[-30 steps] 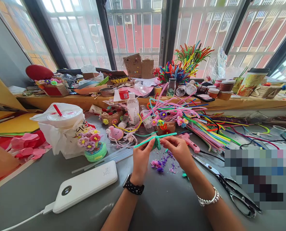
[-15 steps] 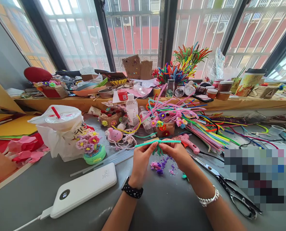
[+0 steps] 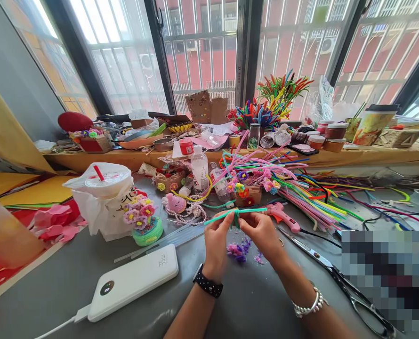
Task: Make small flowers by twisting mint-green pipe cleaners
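A teal pipe cleaner point(image 3: 219, 218) stretches sideways between my hands, with a bunched, bent part in the middle below its straight ends. My left hand point(image 3: 217, 238) pinches it left of that bunch, thumb on top. Fingers of my right hand point(image 3: 261, 233) are closed on it just right of the middle. Both hands are raised above the grey table. Beneath them lie purple and pink fuzzy scraps point(image 3: 239, 250). Behind my right hand rests a pink glue gun point(image 3: 283, 216).
Large scissors point(image 3: 331, 268) lie at the right, and a white power bank point(image 3: 135, 282) with a cable at the left. A bagged drink cup point(image 3: 105, 207) and a green-based flower ornament point(image 3: 146, 228) stand behind it. Loose pipe cleaners point(image 3: 311, 207) spread at the back right. A blurred-out patch covers the lower right.
The camera view has shifted, so the scene sits further right and slightly lower. Both hands keep hold of the teal pipe cleaner; its bunched middle now shows less below the fingers.
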`<action>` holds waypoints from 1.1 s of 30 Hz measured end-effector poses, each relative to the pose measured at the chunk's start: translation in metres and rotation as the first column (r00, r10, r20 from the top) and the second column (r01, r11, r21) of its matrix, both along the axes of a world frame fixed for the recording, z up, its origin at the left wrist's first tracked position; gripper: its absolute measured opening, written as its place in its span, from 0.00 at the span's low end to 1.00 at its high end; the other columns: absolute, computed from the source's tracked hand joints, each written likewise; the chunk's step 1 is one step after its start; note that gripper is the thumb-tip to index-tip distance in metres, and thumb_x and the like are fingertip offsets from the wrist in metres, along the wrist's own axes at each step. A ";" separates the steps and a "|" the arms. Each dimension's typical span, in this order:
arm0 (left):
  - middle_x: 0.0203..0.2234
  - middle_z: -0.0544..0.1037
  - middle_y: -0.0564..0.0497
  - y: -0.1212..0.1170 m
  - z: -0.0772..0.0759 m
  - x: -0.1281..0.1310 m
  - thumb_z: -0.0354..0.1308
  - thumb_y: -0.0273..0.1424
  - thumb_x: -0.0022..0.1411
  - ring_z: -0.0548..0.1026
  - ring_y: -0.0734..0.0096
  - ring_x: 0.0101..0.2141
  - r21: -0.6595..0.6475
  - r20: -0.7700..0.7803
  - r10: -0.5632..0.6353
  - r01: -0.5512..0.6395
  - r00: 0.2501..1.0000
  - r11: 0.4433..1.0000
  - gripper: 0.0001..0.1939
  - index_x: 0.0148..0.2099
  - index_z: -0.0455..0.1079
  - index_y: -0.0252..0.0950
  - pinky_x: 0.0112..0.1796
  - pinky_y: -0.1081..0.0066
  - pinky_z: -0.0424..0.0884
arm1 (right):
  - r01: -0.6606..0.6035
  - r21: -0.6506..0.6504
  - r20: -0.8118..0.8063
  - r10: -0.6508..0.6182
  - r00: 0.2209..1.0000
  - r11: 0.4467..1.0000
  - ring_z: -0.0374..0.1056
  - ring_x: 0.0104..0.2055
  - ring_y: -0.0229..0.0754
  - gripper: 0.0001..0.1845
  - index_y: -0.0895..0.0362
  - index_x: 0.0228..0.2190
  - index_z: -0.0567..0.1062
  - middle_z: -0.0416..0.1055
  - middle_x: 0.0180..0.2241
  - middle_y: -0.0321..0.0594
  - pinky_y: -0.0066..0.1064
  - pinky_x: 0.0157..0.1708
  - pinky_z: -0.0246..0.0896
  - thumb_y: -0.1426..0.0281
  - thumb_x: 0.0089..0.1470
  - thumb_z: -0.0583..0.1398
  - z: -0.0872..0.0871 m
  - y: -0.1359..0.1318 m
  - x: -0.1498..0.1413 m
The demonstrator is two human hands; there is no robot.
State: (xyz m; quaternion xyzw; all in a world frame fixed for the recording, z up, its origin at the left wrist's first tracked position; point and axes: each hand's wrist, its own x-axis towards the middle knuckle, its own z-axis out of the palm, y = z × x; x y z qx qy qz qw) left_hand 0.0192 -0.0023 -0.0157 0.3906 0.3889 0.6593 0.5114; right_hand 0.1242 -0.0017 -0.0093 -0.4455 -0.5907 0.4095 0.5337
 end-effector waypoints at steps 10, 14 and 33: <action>0.32 0.78 0.48 0.003 0.005 -0.004 0.60 0.33 0.46 0.72 0.64 0.39 -0.052 -0.043 -0.248 0.246 0.968 0.968 0.12 0.35 0.74 0.34 0.42 0.67 0.64 | -0.036 -0.017 0.065 0.037 0.997 0.999 0.70 0.27 0.44 0.10 0.63 0.26 0.75 0.74 0.24 0.43 0.34 0.29 0.65 0.72 0.41 0.56 0.003 0.005 0.010; 0.43 0.73 0.47 0.001 0.010 -0.011 0.56 0.35 0.51 0.67 0.59 0.47 0.012 -0.213 -0.355 0.366 0.910 0.931 0.16 0.42 0.71 0.36 0.45 0.65 0.63 | -0.135 -0.027 -0.020 0.134 0.991 0.991 0.69 0.27 0.41 0.11 0.63 0.28 0.75 0.74 0.25 0.41 0.32 0.30 0.65 0.73 0.41 0.55 0.003 0.005 0.012; 0.38 0.76 0.48 0.000 0.002 0.001 0.54 0.34 0.52 0.70 0.61 0.43 0.091 -0.223 -0.137 0.161 0.965 0.983 0.13 0.39 0.73 0.34 0.47 0.63 0.62 | 0.106 0.126 0.424 -0.150 0.893 0.986 0.62 0.21 0.37 0.09 0.62 0.20 0.72 0.68 0.18 0.38 0.25 0.20 0.54 0.76 0.41 0.52 0.002 -0.001 -0.001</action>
